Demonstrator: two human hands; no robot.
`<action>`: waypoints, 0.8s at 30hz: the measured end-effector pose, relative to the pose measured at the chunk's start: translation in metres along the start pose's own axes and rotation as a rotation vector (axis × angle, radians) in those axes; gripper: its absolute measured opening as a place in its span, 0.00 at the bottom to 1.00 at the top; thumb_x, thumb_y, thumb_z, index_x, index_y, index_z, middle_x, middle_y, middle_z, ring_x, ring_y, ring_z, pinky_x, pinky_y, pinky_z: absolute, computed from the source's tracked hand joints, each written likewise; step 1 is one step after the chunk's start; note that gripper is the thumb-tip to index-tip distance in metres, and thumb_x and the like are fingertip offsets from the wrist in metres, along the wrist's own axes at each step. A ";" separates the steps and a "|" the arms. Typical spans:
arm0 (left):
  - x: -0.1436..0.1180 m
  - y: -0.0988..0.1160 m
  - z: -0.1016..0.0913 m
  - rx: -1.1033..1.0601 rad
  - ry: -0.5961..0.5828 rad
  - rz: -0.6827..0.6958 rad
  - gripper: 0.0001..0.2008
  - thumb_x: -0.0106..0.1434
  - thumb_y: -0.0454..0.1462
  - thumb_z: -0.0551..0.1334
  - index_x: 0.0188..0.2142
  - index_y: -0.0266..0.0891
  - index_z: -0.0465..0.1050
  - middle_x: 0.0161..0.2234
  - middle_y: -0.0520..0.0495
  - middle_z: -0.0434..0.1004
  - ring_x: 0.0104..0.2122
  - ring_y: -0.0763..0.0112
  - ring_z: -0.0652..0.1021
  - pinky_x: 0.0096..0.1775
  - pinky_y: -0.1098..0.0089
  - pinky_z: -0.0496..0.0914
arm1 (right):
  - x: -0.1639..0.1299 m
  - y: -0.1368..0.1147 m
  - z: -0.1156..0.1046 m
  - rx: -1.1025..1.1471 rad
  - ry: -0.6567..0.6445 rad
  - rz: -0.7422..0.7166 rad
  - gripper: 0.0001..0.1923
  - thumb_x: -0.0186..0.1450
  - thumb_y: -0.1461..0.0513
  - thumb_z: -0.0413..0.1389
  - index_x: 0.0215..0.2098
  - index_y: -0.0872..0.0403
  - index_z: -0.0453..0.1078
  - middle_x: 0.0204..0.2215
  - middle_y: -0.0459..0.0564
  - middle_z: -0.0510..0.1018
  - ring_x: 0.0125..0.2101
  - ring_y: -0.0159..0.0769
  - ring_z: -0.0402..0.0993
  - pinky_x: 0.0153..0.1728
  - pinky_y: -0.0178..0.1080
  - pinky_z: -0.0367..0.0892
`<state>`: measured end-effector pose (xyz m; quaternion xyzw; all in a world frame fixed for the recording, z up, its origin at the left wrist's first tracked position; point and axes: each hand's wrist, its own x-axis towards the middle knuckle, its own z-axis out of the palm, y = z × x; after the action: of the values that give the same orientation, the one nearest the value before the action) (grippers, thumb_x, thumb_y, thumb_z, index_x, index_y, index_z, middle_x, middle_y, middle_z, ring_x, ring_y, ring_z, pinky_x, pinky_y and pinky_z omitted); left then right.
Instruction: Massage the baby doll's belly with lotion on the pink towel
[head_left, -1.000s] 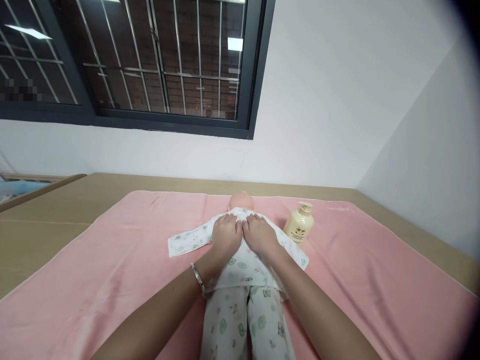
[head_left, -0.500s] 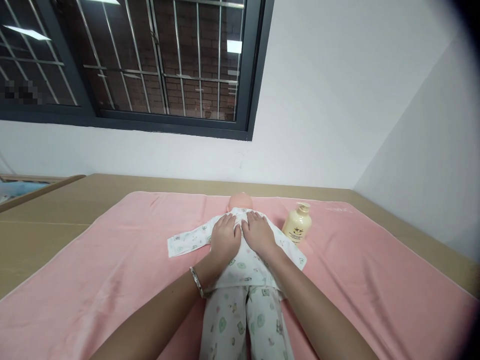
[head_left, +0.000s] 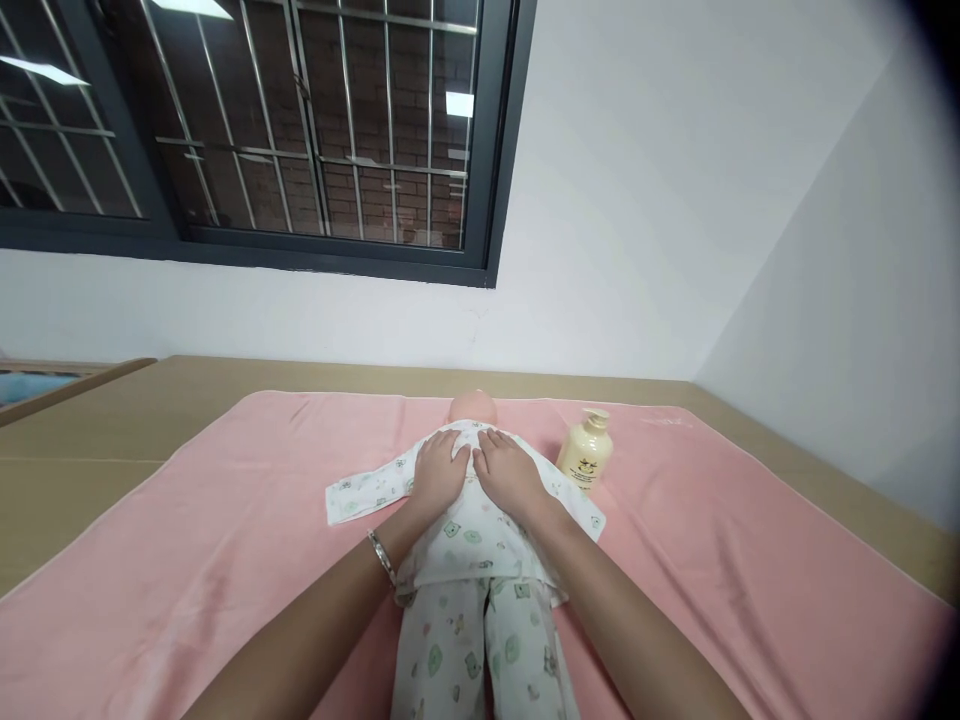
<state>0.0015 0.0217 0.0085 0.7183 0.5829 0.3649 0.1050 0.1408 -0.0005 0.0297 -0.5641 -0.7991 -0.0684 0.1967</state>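
Note:
A baby doll (head_left: 472,545) in white printed pyjamas lies on a pink sheet (head_left: 247,590), its head at the far end and its legs toward me. My left hand (head_left: 437,470) rests flat on the upper left of its torso, fingers stretched out. Opposite it, my right hand (head_left: 508,472) lies flat on the upper right of the torso. The thumbs point toward each other with a small gap between. Beside the doll's right-hand sleeve stands a pale yellow pump bottle (head_left: 586,450). The face of the doll is not visible.
The sheet covers most of a tan padded table (head_left: 225,372) against a white wall (head_left: 622,200). A dark-framed window (head_left: 491,150) with metal bars is at upper left. Past the table's left edge shows something light blue (head_left: 34,387).
The whole view has shifted slightly, so everything sits a little lower and further left. The hands have drawn slightly apart toward the sides of the chest, still lying flat on the doll.

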 end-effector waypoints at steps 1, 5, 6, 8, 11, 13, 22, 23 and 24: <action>0.000 -0.001 0.001 0.013 0.010 0.010 0.21 0.66 0.38 0.52 0.54 0.32 0.70 0.57 0.38 0.72 0.59 0.57 0.69 0.62 0.56 0.58 | -0.001 -0.004 -0.001 -0.015 0.006 0.010 0.23 0.73 0.60 0.40 0.60 0.64 0.64 0.57 0.61 0.71 0.59 0.43 0.63 0.60 0.41 0.54; -0.002 -0.006 0.006 0.071 0.041 0.052 0.21 0.67 0.38 0.52 0.55 0.33 0.70 0.57 0.39 0.72 0.59 0.57 0.69 0.62 0.55 0.59 | -0.010 -0.023 -0.003 -0.110 0.000 0.023 0.21 0.72 0.64 0.42 0.57 0.65 0.67 0.54 0.65 0.73 0.57 0.47 0.66 0.59 0.43 0.57; -0.003 -0.007 0.006 0.083 0.048 0.062 0.20 0.67 0.38 0.52 0.55 0.33 0.70 0.57 0.38 0.72 0.59 0.57 0.68 0.62 0.55 0.59 | -0.012 -0.027 -0.003 -0.135 -0.008 0.008 0.21 0.70 0.66 0.43 0.57 0.65 0.67 0.54 0.66 0.72 0.57 0.48 0.66 0.60 0.44 0.56; -0.004 -0.008 0.007 0.102 0.064 0.092 0.20 0.68 0.38 0.51 0.55 0.33 0.70 0.57 0.38 0.72 0.59 0.56 0.68 0.62 0.54 0.59 | -0.015 -0.031 -0.004 -0.163 -0.022 -0.023 0.21 0.68 0.68 0.44 0.57 0.66 0.68 0.54 0.66 0.72 0.57 0.49 0.66 0.60 0.45 0.55; -0.005 -0.007 0.005 0.109 0.085 0.168 0.20 0.69 0.37 0.49 0.54 0.32 0.71 0.55 0.39 0.74 0.57 0.56 0.71 0.61 0.54 0.61 | -0.015 -0.029 -0.004 -0.125 -0.016 0.000 0.21 0.69 0.67 0.45 0.56 0.63 0.69 0.53 0.64 0.74 0.57 0.48 0.66 0.60 0.45 0.55; -0.006 -0.005 0.003 0.115 0.113 0.209 0.18 0.69 0.36 0.49 0.51 0.32 0.73 0.52 0.39 0.76 0.53 0.58 0.74 0.59 0.56 0.64 | -0.011 -0.022 -0.003 -0.059 -0.008 0.031 0.21 0.70 0.64 0.44 0.57 0.62 0.68 0.54 0.63 0.73 0.58 0.47 0.65 0.60 0.44 0.55; -0.016 0.009 -0.001 0.232 0.221 0.254 0.14 0.66 0.33 0.53 0.42 0.35 0.78 0.45 0.40 0.80 0.48 0.58 0.77 0.53 0.59 0.70 | 0.003 0.006 0.003 0.191 -0.050 0.087 0.26 0.72 0.56 0.43 0.63 0.62 0.61 0.63 0.61 0.63 0.64 0.47 0.55 0.63 0.45 0.48; -0.016 0.009 -0.001 0.230 0.215 0.236 0.14 0.66 0.33 0.53 0.43 0.35 0.78 0.46 0.40 0.80 0.49 0.58 0.77 0.54 0.59 0.70 | 0.003 0.006 0.003 0.184 -0.048 0.089 0.26 0.72 0.56 0.42 0.63 0.62 0.60 0.63 0.60 0.63 0.64 0.47 0.55 0.63 0.46 0.48; -0.016 0.010 -0.001 0.223 0.205 0.213 0.15 0.66 0.33 0.53 0.44 0.35 0.78 0.47 0.40 0.79 0.50 0.59 0.76 0.54 0.59 0.69 | 0.002 0.005 0.003 0.174 -0.047 0.092 0.26 0.72 0.57 0.42 0.63 0.61 0.60 0.63 0.60 0.63 0.64 0.47 0.55 0.63 0.46 0.48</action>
<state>0.0072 0.0040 0.0084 0.7422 0.5480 0.3784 -0.0747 0.1439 0.0041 0.0273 -0.5822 -0.7797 0.0235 0.2292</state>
